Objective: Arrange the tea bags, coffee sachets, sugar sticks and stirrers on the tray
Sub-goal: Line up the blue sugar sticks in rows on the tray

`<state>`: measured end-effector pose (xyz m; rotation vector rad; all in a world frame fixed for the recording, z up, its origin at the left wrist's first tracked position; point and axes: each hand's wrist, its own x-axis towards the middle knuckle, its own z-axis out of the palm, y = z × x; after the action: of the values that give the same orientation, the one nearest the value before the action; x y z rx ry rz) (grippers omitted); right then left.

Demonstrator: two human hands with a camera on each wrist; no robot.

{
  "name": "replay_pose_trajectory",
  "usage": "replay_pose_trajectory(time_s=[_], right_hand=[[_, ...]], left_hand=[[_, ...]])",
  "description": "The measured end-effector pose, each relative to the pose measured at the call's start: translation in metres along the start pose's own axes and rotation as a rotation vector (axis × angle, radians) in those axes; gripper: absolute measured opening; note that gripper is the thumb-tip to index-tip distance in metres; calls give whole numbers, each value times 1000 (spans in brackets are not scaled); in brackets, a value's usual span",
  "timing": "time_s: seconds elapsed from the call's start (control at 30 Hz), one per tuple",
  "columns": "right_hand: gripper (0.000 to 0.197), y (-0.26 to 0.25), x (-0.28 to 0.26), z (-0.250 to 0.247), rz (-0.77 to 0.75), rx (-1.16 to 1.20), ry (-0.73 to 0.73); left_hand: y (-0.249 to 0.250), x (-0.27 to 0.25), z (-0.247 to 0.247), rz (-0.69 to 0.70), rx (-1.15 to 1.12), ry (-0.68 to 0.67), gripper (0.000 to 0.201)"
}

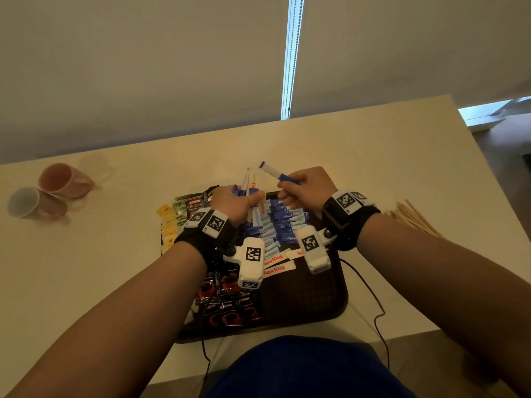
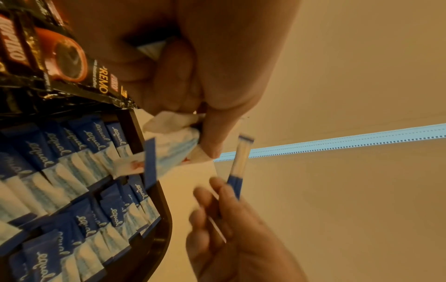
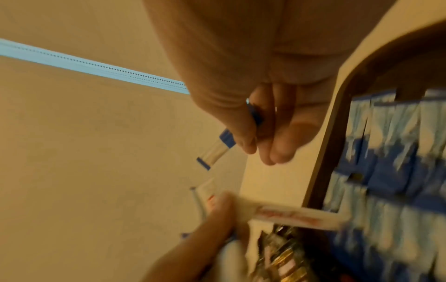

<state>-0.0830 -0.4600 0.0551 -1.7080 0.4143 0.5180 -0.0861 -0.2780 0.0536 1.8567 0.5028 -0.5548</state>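
Right hand (image 1: 309, 186) pinches single blue-and-white paper sugar stick (image 1: 274, 172), lifted clear for placing. Left hand (image 1: 234, 203) clenches fanned bundle of mixed paper sticks (image 1: 250, 193) as supply. Beneath both grips: dark plastic tray (image 1: 330, 300), rows of blue sachets (image 1: 283, 222) filling far half.

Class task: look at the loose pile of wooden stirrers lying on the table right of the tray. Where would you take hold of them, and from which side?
Grip the stirrers across the middle, from above, with fingers spanning the bundle crosswise. They lie flat, thin and fanned on the table, so an end pinch would probably splay them. The right hand is nearest, but it holds a blue-and-white stick.
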Motion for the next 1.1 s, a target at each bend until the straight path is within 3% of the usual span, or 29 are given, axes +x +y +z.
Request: replay_pose_trajectory(time_s=[0.13,0.33,0.37,0.47,0.63,0.8,1.1], right_hand=[[16,20,4,-20,-55,-322,51],[44,31,-13,-25,-135,-225,77],[42,32,-13,-25,-139,-212,60],[12,33,-9,-25,-126,-200,-49],[19,32,-4,-27,-39,-352,-294],[25,24,4,-32,-148,-709,-307],[5,31,6,-33,69,-405,-237]], left_hand=[[-4,2,-9,-31,-37,20,28],[-1,0,-12,-31,-98,4,33],[0,0,-12,-26,-91,3,30],[3,-3,-11,-25,-83,-2,24],[4,-4,-11,-14,-78,-1,23],[5,-6,-12,-3,-83,-5,19],[5,-6,-12,1,-113,1,18]])
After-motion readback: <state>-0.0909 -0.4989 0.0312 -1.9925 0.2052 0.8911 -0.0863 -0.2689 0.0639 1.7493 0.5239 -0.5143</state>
